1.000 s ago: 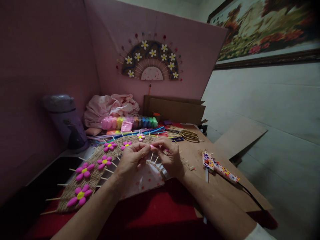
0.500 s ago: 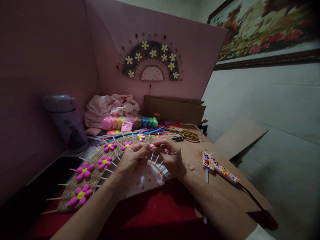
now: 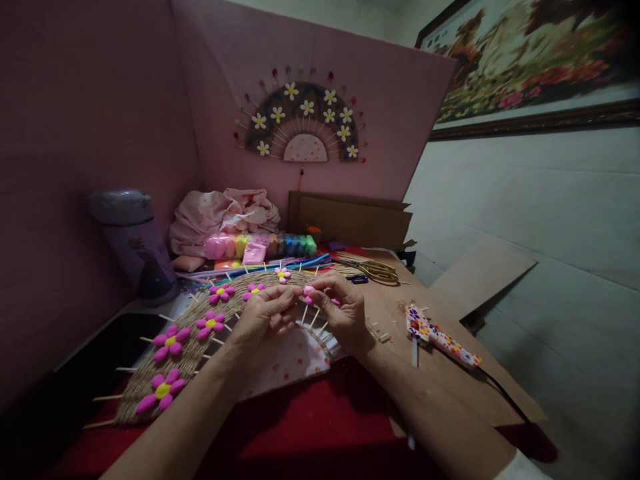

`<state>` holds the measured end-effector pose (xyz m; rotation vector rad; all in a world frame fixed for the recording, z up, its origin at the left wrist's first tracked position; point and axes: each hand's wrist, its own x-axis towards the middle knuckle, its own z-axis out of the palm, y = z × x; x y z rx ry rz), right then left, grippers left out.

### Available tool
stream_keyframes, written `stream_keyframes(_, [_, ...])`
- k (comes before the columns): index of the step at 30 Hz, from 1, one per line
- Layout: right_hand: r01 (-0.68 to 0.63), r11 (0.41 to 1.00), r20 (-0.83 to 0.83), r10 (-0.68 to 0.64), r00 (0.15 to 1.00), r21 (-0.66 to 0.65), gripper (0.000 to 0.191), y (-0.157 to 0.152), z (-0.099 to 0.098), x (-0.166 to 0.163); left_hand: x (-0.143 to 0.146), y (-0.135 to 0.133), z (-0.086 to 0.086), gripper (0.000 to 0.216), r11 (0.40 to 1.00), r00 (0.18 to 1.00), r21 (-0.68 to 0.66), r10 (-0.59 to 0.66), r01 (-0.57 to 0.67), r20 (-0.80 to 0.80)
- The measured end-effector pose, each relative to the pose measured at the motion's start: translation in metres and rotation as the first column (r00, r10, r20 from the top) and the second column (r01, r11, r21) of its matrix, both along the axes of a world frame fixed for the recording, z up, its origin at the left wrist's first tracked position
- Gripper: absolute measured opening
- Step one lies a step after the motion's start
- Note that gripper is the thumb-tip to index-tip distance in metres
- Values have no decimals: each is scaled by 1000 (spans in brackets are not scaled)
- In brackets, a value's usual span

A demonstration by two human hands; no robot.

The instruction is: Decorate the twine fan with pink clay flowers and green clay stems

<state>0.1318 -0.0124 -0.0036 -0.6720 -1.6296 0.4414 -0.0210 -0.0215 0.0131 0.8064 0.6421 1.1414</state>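
A fan-shaped twine craft [image 3: 190, 347] lies on the table, with wooden sticks poking out and several pink clay flowers [image 3: 161, 391] with yellow centres. Over its middle my left hand [image 3: 263, 317] and my right hand [image 3: 340, 310] meet, fingertips pinched together on a small pink clay piece [image 3: 309, 291]. Both hands hover just above the white dotted half-circle [image 3: 290, 357] at the fan's base. A further pink flower [image 3: 283, 273] sits just beyond my fingers.
A flowered glue gun [image 3: 440, 337] with a black cord lies at right on brown cardboard. Gold scissors [image 3: 377, 270], coloured clay packs [image 3: 260, 245], pink cloth [image 3: 223, 210] and a purple bottle [image 3: 133, 240] stand behind. A finished fan [image 3: 303, 123] hangs on the pink wall.
My hands have lifted slightly and shifted a little away from me, still pinching the pink clay piece between the fingertips. Nothing else has moved.
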Motion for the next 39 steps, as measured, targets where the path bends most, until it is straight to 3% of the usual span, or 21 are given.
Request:
stream_keyframes(6, [38, 999, 33, -39, 999, 31, 5, -2, 1, -1, 0, -3, 5, 28, 999, 997, -42, 14, -11, 79])
stream_keyframes(9, [47, 998, 39, -49, 998, 39, 5, -2, 2, -1, 0, -2, 2, 26, 999, 998, -28, 42, -41, 41])
stream_keyframes(23, [48, 997, 60, -52, 997, 57, 2, -3, 1, -2, -1, 1, -2, 23, 1000, 999, -6, -27, 27, 46])
stream_keyframes(27, [48, 997, 61, -52, 997, 65, 2, -3, 2, -3, 2, -2, 2, 13, 999, 989, -51, 27, -20, 144])
stream_keyframes(31, [48, 996, 62, -53, 997, 70, 3, -3, 1, -3, 5, -2, 2, 10, 999, 975, 21, -39, 36, 217])
stream_keyframes(35, [54, 996, 52, -58, 997, 76, 3, -3, 1, -2, 4, 0, -2, 14, 997, 986, 71, -33, 22, 162])
stream_keyframes(39, [62, 995, 55, -67, 996, 81, 1, -3, 1, -2, 1, 0, 0, 21, 998, 993, -18, 68, -66, 95])
